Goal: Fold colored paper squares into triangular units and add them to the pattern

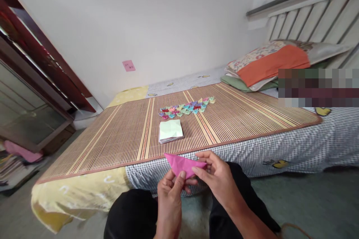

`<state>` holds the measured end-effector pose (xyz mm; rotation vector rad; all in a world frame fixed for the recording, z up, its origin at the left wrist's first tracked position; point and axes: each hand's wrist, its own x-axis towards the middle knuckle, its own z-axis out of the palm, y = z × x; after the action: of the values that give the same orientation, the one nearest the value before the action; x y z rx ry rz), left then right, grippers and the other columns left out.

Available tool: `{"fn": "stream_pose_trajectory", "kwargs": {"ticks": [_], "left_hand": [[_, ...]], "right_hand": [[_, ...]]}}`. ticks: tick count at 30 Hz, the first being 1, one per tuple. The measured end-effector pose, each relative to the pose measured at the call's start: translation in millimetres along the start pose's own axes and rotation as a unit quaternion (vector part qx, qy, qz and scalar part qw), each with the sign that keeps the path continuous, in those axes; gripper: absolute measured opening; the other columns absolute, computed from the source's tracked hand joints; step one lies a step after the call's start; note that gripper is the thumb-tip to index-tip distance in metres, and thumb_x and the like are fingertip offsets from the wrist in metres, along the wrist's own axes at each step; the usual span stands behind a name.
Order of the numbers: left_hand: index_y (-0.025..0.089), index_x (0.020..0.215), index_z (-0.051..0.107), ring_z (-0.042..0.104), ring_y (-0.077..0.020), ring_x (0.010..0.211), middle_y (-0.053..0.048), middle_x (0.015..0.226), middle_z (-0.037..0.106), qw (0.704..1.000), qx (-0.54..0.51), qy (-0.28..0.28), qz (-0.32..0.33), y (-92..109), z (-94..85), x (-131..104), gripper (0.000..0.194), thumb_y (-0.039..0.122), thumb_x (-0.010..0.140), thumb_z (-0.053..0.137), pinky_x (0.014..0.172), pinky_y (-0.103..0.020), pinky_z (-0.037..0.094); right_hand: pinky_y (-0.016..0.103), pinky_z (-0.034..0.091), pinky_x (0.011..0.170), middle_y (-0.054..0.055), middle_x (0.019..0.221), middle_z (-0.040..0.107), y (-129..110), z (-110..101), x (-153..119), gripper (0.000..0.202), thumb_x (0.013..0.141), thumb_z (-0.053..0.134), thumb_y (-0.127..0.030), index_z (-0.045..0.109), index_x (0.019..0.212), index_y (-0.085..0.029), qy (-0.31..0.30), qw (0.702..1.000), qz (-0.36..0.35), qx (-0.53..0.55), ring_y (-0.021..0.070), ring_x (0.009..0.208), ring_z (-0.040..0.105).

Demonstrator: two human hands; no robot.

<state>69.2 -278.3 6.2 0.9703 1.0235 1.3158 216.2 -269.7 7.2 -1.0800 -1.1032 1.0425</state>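
A pink sheet of paper (183, 165), folded into a triangle, is held in front of the bed's edge. My left hand (172, 190) grips its lower part, thumb on top and fingers beneath. At the paper's right corner, my right hand (214, 171) pinches it between thumb and fingers. Beyond my hands, a stack of square paper (171, 130) with a pale green sheet on top lies on the striped mat (123, 134). Small folded paper pieces (186, 108) in many colours form rows behind the stack.
Pillows and an orange cloth (275, 63) are piled at the bed's right end, by a white headboard (316, 22). A pink note (128, 65) is on the wall. My knees in black trousers (131, 213) are below the bed's edge.
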Motion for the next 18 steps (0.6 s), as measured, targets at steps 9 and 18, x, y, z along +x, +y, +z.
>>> {"fn": "stream_pose_trajectory", "kwargs": {"ticks": [9,18], "left_hand": [[0.015,0.088,0.081,0.054,-0.016,0.068,-0.003,0.074,0.07,0.996,0.048,0.063,0.04,5,2.8,-3,0.029,0.042,0.077,0.085,0.065,-0.024,0.045],[0.015,0.081,0.077,0.042,-0.014,0.066,0.001,0.067,0.057,0.996,-0.001,0.088,0.015,-5,0.0,-4,0.031,0.045,0.075,0.086,0.066,-0.024,0.039]], "right_hand": [[0.025,0.045,0.057,-0.002,0.065,0.055,0,13,-1,0.039,0.079,0.081,-0.051,0.061,0.073,-0.019,-0.059,0.994,0.046,0.084,0.0142,0.06,0.053],[0.026,0.042,0.056,0.0,0.063,0.059,7,1,6,0.036,0.086,0.073,-0.053,0.073,0.082,-0.017,-0.022,1.0,0.007,0.006,0.0163,0.06,0.053]]}}
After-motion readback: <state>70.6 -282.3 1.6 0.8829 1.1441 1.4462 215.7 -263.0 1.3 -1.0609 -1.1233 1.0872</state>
